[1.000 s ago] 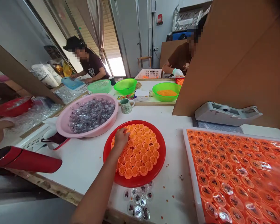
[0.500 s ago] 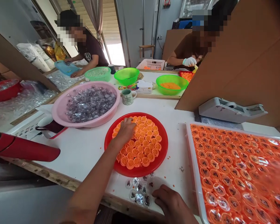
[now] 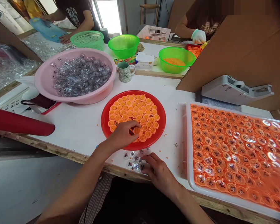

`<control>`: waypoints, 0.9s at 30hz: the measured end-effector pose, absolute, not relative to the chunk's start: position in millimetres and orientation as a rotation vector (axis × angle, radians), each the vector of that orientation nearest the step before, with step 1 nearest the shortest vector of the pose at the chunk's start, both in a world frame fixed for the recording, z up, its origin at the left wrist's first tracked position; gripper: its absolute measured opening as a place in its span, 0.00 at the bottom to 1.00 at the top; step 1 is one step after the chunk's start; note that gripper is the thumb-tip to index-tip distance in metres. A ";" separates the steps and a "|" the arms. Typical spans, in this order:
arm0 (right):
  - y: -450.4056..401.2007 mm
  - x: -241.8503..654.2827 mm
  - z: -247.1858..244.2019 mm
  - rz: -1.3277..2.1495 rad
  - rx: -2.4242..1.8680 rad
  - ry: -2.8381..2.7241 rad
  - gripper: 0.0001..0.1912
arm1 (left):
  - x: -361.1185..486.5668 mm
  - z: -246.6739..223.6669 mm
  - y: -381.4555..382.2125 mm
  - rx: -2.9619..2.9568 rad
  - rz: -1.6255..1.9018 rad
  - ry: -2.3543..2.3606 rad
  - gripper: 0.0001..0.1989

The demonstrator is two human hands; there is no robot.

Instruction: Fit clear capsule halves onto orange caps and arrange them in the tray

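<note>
My left hand (image 3: 123, 134) is over the near side of a red round tray (image 3: 162, 124). Between its thumb and fingers it pinches a small orange round cup (image 3: 137, 130). Many like it, shallow with orange filling, cover the tray. My right hand (image 3: 160, 169) rests at the table's front edge, its thumb and forefinger closing around a clear plastic cap at the right of a small group. These clear caps (image 3: 135, 158) bear dark printed figures and lie just in front of the tray.
A white-rimmed bin (image 3: 190, 174) of capped orange cups stands at right, below a tape dispenser (image 3: 235, 90). At left are a pink basin (image 3: 40, 82) of clear caps, a mug (image 3: 124, 72) and a red flask (image 3: 23, 121). Two people work beyond green bowls (image 3: 123, 46).
My left hand has moved from the tray's far left to its near side and now pinches an orange cup. My right hand's fingers have closed in on the clear caps. The view has tilted down.
</note>
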State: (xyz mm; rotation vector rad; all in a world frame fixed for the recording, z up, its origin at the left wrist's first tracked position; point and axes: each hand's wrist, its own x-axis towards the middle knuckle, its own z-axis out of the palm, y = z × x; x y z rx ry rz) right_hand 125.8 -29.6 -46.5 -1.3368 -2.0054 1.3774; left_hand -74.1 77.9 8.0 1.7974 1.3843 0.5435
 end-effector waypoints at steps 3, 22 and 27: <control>-26.9 117.6 -48.8 1.395 -1.323 -2.041 0.15 | -73.6 4.2 54.7 1.557 0.568 1.426 0.10; -28.4 163.0 -25.2 1.690 -1.354 -0.922 0.13 | -23.8 -7.6 14.5 1.242 0.615 1.263 0.09; -28.8 152.1 -24.7 1.630 -1.234 -0.805 0.08 | -11.2 -22.4 7.3 1.379 0.700 1.305 0.07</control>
